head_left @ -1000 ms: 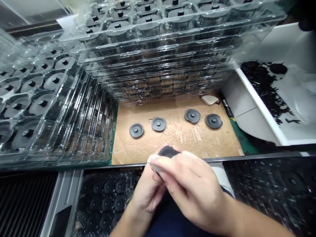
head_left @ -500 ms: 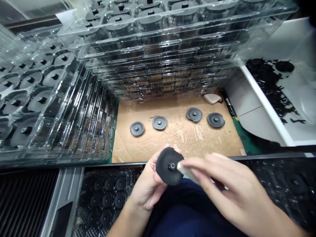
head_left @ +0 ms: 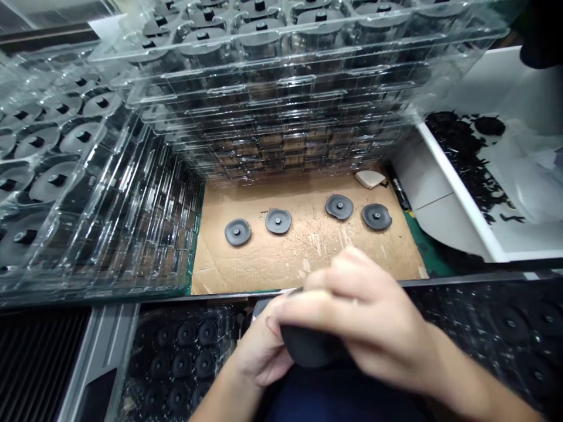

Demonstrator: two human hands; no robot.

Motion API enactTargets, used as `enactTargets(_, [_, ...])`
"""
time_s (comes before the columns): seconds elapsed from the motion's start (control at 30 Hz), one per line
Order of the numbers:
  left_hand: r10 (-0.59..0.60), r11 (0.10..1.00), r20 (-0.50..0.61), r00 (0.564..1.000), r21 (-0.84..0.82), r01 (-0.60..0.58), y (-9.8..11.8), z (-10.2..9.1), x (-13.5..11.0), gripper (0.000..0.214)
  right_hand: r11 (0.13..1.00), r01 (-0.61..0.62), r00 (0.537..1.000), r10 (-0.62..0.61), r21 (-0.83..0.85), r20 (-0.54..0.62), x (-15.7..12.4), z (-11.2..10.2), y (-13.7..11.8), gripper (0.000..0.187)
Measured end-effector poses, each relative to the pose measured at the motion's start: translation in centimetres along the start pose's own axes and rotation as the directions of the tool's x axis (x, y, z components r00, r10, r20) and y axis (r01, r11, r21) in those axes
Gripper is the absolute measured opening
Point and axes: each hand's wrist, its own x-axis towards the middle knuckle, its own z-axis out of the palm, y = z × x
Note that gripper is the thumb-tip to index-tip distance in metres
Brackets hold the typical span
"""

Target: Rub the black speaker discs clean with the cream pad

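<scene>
My left hand (head_left: pixel 264 343) grips a round black rubber-like disc (head_left: pixel 305 346) by its left edge, low in front of my body. My right hand (head_left: pixel 360 316) is curled over the top of the same disc, its fingers covering the disc's centre. Half a second ago it held a folded white cloth; now the cloth is nearly all hidden in the fingers. On the cardboard sheet (head_left: pixel 246 272) beyond lie more black discs, two at the left, including one disc (head_left: pixel 238 232), and two at the right, including another disc (head_left: pixel 377 216).
Stacked clear plastic trays (head_left: pixel 281 105) full of discs rise behind the cardboard, with another stack (head_left: pixel 145 217) at left. A white bin (head_left: pixel 466 193) holding black scraps stands at right. A folded white piece (head_left: pixel 370 179) and a black pen-like tool (head_left: pixel 398 187) lie at the back.
My right hand has moved left and over the disc, hiding its centre and the white cloth. The disc has tilted and sits slightly lower. The view has shifted slightly.
</scene>
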Motion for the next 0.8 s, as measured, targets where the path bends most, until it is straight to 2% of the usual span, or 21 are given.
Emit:
enactTargets(0.07, [-0.052,0.998,0.09,0.995,-0.034,0.055,0.0,-0.3,0.0,0.032,0.978,-0.198,0.977,0.202,0.063,-0.064,-0.4,-0.2,1.9,0.026])
enactTargets(0.13, [-0.082,0.992,0.158,0.984,-0.087,0.096,0.0,-0.6,-0.1,0.044,0.898,-0.424,0.899,0.433,0.116,-0.068,-1.2,0.2,4.6,0.022])
enactTargets(0.17, [-0.085,0.988,0.178,0.98,-0.112,0.106,0.0,-0.8,-0.1,0.048,0.857,-0.5,0.86,0.509,0.126,-0.046,-1.7,0.7,6.0,0.02])
enactTargets(0.23, [-0.069,0.983,0.21,0.975,-0.154,0.102,0.0,-1.0,-0.2,0.05,0.812,-0.571,0.816,0.577,0.119,-0.028,-3.2,2.5,8.6,0.018])
enactTargets(0.3, [-0.049,0.977,0.245,0.968,-0.191,0.098,0.0,-1.2,-0.3,0.049,0.792,-0.602,0.782,0.61,0.101,-0.126,-4.8,4.6,10.1,0.021])
enactTargets(0.37, [-0.048,0.969,0.283,0.958,-0.221,0.114,-0.1,-1.4,-0.3,0.05,0.769,-0.632,0.73,0.633,0.099,-0.259,-6.3,6.3,10.3,0.027])
enactTargets(0.43, [-0.062,0.96,0.307,0.95,-0.243,0.141,-0.1,-1.6,-0.3,0.052,0.76,-0.64,0.692,0.635,0.114,-0.345,-7.2,7.1,9.6,0.029])
enactTargets(0.5, [-0.064,0.954,0.333,0.941,-0.258,0.156,0.0,-1.8,-0.2,0.054,0.768,-0.627,0.688,0.625,0.13,-0.368,-7.5,7.0,8.5,0.026])
enactTargets(0.7, [-0.096,0.944,0.356,0.929,-0.264,0.198,0.1,-1.9,-0.1,0.051,0.799,-0.583,0.725,0.594,0.149,-0.35,-7.9,5.2,6.2,0.023])
enactTargets(0.77, [-0.063,0.964,0.342,0.938,-0.222,0.145,-0.1,-1.8,-0.2,0.052,0.8,-0.58,0.729,0.593,0.154,-0.341,-8.3,5.0,6.0,0.023])
enactTargets(0.8, [-0.015,0.983,0.329,0.944,-0.169,0.074,-0.2,-1.8,-0.2,0.053,0.799,-0.581,0.729,0.596,0.156,-0.337,-8.5,5.0,5.9,0.023])
